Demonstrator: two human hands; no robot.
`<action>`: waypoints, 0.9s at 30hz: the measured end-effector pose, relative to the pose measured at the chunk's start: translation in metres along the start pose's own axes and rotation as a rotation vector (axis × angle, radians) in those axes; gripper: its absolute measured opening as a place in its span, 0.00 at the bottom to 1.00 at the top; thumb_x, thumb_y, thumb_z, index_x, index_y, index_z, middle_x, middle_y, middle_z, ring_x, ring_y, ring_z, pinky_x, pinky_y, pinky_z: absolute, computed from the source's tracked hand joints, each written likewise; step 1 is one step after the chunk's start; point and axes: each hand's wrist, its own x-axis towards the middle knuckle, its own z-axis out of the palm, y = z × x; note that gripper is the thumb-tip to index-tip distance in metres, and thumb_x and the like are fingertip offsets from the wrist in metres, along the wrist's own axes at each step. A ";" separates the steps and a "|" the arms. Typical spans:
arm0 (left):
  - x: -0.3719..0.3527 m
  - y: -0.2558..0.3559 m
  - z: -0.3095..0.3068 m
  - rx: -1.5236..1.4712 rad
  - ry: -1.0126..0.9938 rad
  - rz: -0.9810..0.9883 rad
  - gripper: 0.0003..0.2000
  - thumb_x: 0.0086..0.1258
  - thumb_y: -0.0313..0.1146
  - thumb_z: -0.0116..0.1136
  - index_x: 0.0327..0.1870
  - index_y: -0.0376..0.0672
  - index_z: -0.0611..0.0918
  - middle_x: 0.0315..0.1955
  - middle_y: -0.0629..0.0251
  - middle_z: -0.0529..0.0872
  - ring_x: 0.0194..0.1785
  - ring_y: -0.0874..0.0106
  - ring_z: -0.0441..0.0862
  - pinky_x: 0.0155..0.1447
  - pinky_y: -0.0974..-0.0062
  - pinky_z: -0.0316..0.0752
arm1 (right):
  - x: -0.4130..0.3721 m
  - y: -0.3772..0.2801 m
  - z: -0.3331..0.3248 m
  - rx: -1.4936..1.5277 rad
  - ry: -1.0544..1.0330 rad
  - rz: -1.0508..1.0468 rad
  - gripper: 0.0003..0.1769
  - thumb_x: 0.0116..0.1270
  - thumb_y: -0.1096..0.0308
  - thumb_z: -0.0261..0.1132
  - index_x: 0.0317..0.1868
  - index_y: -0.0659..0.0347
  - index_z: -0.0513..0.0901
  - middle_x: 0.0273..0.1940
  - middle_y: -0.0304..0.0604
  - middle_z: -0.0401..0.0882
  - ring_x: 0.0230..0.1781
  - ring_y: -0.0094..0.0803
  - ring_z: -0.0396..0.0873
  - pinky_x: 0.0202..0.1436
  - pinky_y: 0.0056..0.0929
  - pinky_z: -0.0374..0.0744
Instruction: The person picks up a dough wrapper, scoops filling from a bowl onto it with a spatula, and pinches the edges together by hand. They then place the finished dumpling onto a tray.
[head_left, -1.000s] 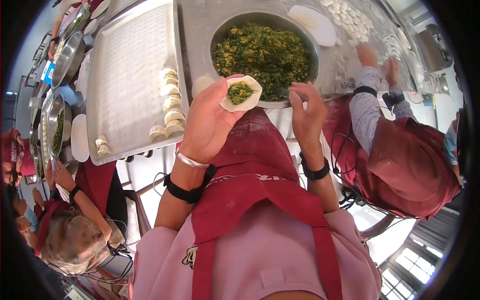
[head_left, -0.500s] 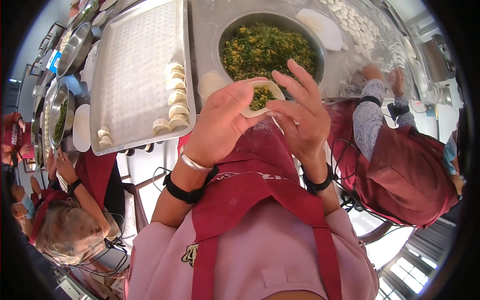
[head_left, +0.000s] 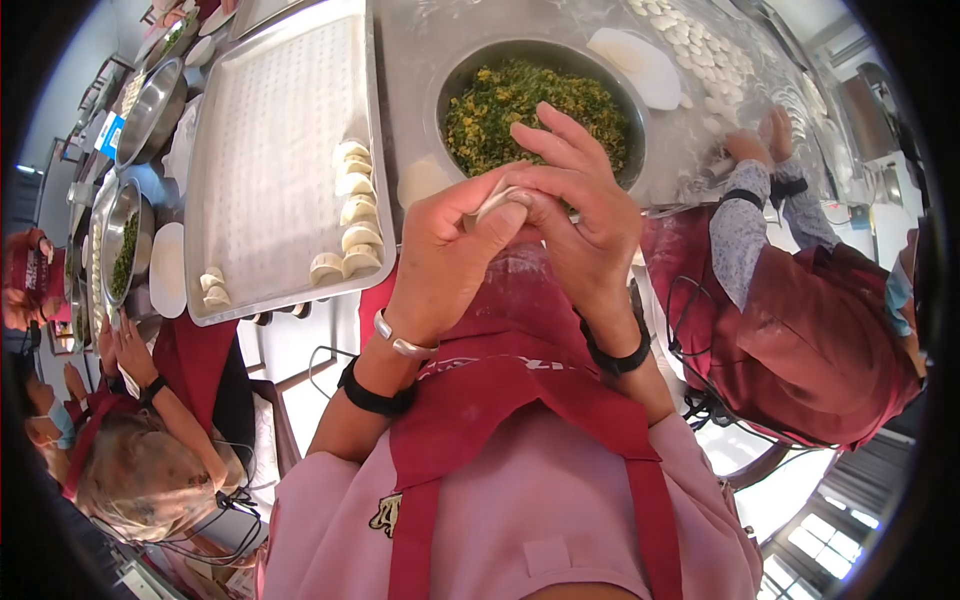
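Observation:
My left hand [head_left: 450,245] and my right hand [head_left: 585,215] meet in front of my apron, both pinching one folded dumpling wrapper [head_left: 497,200]. Its filling is hidden inside the fold and behind my fingers. Just beyond them is a metal bowl [head_left: 643,150] of chopped green and yellow filling [head_left: 500,105]. Left of my hands lies a metal tray [head_left: 265,150] with a line of finished dumplings [head_left: 358,209] along its right side and a few small ones [head_left: 214,287] at its lower left corner.
A white scraper [head_left: 640,68] lies right of the bowl, near many dough pieces [head_left: 700,45]. A co-worker's hands [head_left: 758,145] rest at the floury table on the right. Another co-worker's hands [head_left: 125,345] are at the left, near more metal bowls [head_left: 150,115].
The wrapper was open with filling showing; now it is folded over between my fingers. My right hand has moved left against my left hand. The co-worker's hands at the right have come closer together.

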 end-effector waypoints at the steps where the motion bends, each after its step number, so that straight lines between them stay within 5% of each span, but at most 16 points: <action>1: 0.003 0.000 0.002 -0.040 0.009 0.032 0.22 0.79 0.31 0.55 0.69 0.29 0.72 0.59 0.52 0.82 0.60 0.67 0.82 0.64 0.67 0.82 | 0.001 -0.003 0.001 0.039 0.042 0.081 0.16 0.57 0.79 0.73 0.47 0.63 0.87 0.56 0.49 0.86 0.67 0.48 0.77 0.65 0.40 0.77; 6: 0.010 0.003 0.004 -0.122 0.137 0.139 0.20 0.78 0.26 0.54 0.68 0.29 0.73 0.58 0.50 0.82 0.59 0.64 0.83 0.64 0.65 0.82 | -0.012 -0.020 0.000 0.204 0.204 0.414 0.20 0.61 0.80 0.71 0.55 0.67 0.84 0.61 0.50 0.82 0.67 0.44 0.77 0.68 0.38 0.76; 12: 0.005 -0.006 0.011 -0.113 0.232 0.256 0.21 0.77 0.24 0.56 0.68 0.28 0.72 0.60 0.48 0.81 0.61 0.62 0.82 0.66 0.65 0.80 | -0.018 -0.025 0.009 0.453 0.253 0.653 0.16 0.64 0.81 0.71 0.52 0.69 0.86 0.60 0.54 0.82 0.65 0.39 0.78 0.68 0.33 0.76; 17: 0.002 -0.010 0.013 -0.192 0.290 0.227 0.20 0.72 0.19 0.61 0.64 0.29 0.78 0.58 0.52 0.84 0.59 0.70 0.82 0.64 0.75 0.78 | -0.014 -0.030 0.014 0.444 0.263 0.595 0.13 0.62 0.81 0.71 0.49 0.68 0.86 0.59 0.55 0.83 0.64 0.41 0.79 0.67 0.34 0.77; 27: 0.000 -0.011 0.016 -0.128 0.253 0.218 0.19 0.71 0.19 0.62 0.63 0.29 0.79 0.56 0.56 0.85 0.58 0.73 0.82 0.63 0.77 0.77 | -0.011 -0.022 0.014 0.335 0.271 0.411 0.07 0.61 0.82 0.72 0.40 0.67 0.86 0.52 0.52 0.87 0.62 0.44 0.82 0.64 0.36 0.79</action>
